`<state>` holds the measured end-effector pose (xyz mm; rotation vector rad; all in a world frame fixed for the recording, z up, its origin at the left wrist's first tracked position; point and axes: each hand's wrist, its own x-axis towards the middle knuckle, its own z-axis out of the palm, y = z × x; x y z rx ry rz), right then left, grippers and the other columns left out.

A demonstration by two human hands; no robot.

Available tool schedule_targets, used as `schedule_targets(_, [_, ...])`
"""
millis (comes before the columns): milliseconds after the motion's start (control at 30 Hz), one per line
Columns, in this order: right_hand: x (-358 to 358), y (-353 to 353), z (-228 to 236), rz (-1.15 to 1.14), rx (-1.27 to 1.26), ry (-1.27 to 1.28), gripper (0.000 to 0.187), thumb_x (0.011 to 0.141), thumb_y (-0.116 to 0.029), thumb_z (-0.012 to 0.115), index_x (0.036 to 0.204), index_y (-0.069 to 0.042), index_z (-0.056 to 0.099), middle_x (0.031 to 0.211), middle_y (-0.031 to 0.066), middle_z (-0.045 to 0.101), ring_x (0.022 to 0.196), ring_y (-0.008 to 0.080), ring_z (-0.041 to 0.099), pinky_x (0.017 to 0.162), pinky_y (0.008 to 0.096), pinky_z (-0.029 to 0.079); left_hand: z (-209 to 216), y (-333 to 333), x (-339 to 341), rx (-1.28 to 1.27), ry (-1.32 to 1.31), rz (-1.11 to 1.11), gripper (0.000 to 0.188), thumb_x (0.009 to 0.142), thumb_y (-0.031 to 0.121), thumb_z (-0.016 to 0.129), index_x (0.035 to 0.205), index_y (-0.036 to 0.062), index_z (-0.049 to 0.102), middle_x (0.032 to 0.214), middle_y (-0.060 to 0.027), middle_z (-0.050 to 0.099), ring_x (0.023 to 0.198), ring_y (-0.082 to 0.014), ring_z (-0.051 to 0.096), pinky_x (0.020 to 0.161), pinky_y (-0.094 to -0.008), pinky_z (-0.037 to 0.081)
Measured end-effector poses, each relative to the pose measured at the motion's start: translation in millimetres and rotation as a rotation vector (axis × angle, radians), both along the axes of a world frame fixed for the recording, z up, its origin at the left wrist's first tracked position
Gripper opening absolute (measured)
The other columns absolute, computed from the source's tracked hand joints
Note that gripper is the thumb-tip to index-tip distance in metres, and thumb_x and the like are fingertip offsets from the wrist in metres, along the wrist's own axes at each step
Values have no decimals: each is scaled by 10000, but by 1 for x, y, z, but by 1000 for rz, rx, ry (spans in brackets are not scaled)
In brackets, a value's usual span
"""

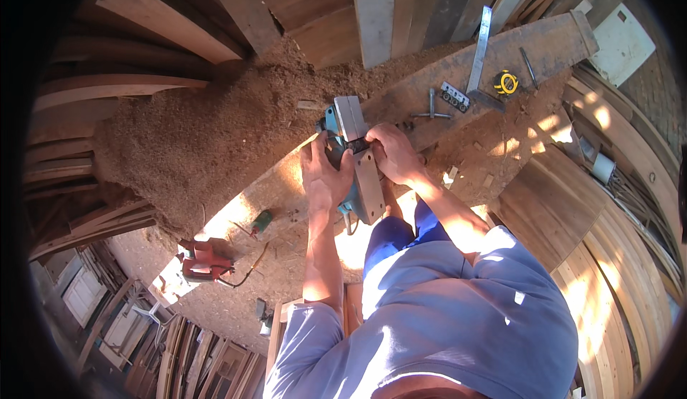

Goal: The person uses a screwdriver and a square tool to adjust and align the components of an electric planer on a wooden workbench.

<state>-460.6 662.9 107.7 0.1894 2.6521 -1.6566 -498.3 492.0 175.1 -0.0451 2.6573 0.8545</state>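
A teal electric planer (371, 184) lies sole-up on the long wooden plank in front of me, its metal sole plates facing upward. My left hand (327, 175) wraps its left side, with the thumb at the gap between the plates. On the other side, my right hand (396, 156) has its fingers bent against the dark cutter drum (356, 143) in that gap. Whether those fingertips pinch a small part there is hidden. A T-handled wrench (432, 105) and a metal bar with several bolts (455, 97) lie farther right on the plank.
The plank (533, 41) also carries a metal square (479, 55), a yellow tape measure (505, 83) and a thin dark rod (529, 68). A red power tool (205, 261) and a green cylindrical object (262, 221) sit left. Wood shavings (193, 138) and stacked boards (622, 284) surround me.
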Motion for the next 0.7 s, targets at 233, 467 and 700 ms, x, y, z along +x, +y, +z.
schedule_targets(233, [2,-1,-13,21,62,125,137,940,-112,658,985,10,613,895,216,664,877,439,644,773,497,504,0,-1,0,43,21,10,598,853,232,757,1377,51,534,1204,-243,568,1098,-414,622,936,-484,536])
schedule_targets(467, [-2,-1,-2,85,110,-211,129,939,-118,661,977,-8,605,897,223,670,870,470,640,753,535,498,1,-3,-1,84,64,23,637,824,251,774,1384,67,532,1224,-235,566,1128,-444,588,939,-509,532])
schedule_targets(700, [-11,1,1,147,260,-364,107,898,-19,636,1002,-12,612,976,224,666,934,444,641,788,492,505,4,-6,0,34,0,19,667,821,265,758,1397,58,494,1191,-248,557,1138,-447,565,974,-522,499])
